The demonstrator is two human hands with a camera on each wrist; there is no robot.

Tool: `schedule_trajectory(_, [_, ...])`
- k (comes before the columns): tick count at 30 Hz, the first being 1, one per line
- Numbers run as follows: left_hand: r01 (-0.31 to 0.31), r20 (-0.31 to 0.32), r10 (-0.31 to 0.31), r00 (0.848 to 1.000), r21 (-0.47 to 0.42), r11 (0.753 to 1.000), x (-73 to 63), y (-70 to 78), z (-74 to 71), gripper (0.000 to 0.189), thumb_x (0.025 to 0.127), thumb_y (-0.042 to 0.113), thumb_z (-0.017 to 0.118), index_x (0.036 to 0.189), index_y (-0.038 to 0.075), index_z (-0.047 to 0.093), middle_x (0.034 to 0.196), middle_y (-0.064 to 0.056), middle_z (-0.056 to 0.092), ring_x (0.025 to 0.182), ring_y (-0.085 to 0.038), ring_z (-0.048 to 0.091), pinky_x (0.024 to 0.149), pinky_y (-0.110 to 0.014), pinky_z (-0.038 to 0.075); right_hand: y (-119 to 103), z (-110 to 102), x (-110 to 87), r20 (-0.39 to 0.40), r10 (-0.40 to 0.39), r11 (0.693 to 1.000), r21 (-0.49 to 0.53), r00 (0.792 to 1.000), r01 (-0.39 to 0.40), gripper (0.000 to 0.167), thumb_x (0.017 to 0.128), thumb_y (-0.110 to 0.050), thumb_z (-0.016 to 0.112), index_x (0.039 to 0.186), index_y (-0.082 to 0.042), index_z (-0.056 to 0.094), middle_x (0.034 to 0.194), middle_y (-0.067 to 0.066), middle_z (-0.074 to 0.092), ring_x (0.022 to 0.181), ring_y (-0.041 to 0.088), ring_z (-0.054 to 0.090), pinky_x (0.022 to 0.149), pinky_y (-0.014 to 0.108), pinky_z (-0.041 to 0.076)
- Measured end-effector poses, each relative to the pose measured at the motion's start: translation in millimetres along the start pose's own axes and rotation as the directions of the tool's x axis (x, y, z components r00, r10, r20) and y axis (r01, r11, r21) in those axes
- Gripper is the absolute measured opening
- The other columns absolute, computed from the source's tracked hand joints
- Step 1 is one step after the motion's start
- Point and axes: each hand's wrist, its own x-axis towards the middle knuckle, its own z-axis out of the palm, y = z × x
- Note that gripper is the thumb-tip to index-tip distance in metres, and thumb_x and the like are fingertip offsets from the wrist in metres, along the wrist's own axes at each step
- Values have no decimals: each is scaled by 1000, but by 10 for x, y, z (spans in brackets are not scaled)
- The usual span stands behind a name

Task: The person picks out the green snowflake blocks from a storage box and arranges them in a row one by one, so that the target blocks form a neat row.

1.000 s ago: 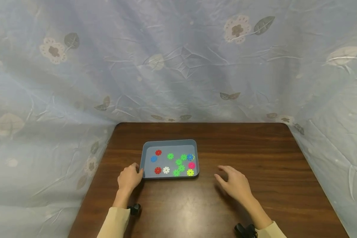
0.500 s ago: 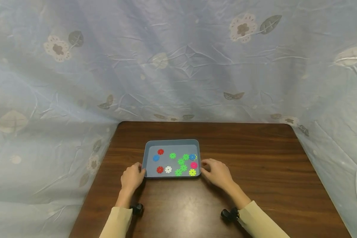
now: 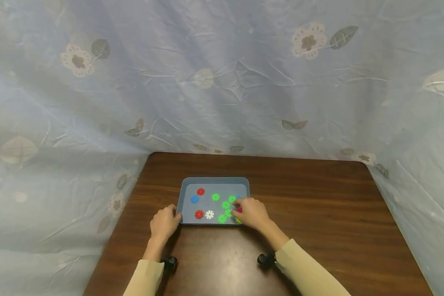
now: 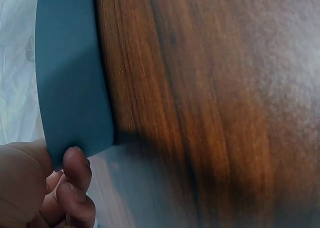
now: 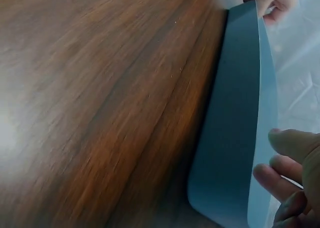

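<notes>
In the head view a shallow grey-blue tray (image 3: 216, 180) lies on the table, with several flat snowflake-shaped plastic discs inside. My left hand (image 3: 164, 222) grips its near left corner, thumb over the rim and fingers outside, as the left wrist view also shows. Over the right part of the tray reaches my right hand (image 3: 253, 213), fingers loosely bent and apart. Beneath it a pink disc (image 3: 239, 209) and a yellow disc (image 3: 238, 220) are partly hidden. Left of it are green discs (image 3: 226, 205), a white disc (image 3: 209, 214), a red disc (image 3: 199, 214) and a blue disc (image 3: 195, 199).
The brown wooden table (image 3: 311, 205) extends to the right of the tray and in front of it. A pale floral cloth (image 3: 222, 102) hangs behind the table and along both sides. A black wrist camera (image 3: 267, 260) sits on the right wrist.
My right hand has moved left from the bare table, past the tray's right edge, to above the discs, covering some. My left hand stays on the tray's corner.
</notes>
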Motion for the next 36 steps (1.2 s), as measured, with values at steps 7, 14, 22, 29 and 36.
schedule_trajectory(7, [-15, -14, 15, 1000, 4, 1000, 3, 20, -2, 28, 94, 24, 72, 114, 4, 73, 81, -13, 71, 58, -24, 54, 51, -45, 47, -71, 153, 130, 75, 14, 994, -107, 997, -6, 26, 88, -38, 82, 96, -14, 77, 77, -8, 64, 69, 10, 57, 59, 35, 50])
schedule_trajectory(14, [0, 4, 0, 1000, 6, 1000, -61, -31, 6, 30, 94, 24, 72, 116, 4, 73, 80, -12, 70, 57, -24, 52, 51, -45, 46, -148, 274, 220, 106, 105, 981, -175, 989, -85, 55, 85, -45, 83, 60, -20, 40, 60, -8, 32, 57, 10, 34, 50, 33, 36])
schedule_trajectory(22, [-8, -5, 9, 1000, 28, 1000, -75, -41, 11, 28, 93, 23, 71, 113, 3, 73, 89, -17, 73, 62, -28, 60, 56, -53, 51, -192, 294, 254, 100, 177, 970, -187, 979, -156, 38, 82, -44, 86, 65, -21, 60, 68, -6, 59, 65, 16, 59, 56, 42, 50])
schedule_trajectory(29, [-18, -16, 19, 1000, 43, 999, -35, 2, 9, 30, 93, 22, 72, 115, 1, 72, 91, -19, 73, 60, -25, 56, 56, -53, 51, -175, 268, 278, 153, 179, 971, -188, 972, -149, 52, 89, -41, 80, 58, -18, 46, 59, -6, 40, 57, 13, 40, 52, 36, 44])
schedule_trajectory(36, [-46, -36, 47, 998, 25, 999, -16, 23, 21, 17, 92, 16, 71, 101, 1, 72, 78, -14, 68, 59, -25, 56, 52, -48, 48, -163, 243, 258, 121, 180, 981, -98, 976, -169, 20, 86, -30, 81, 78, -21, 65, 78, -9, 60, 76, 15, 59, 67, 41, 52])
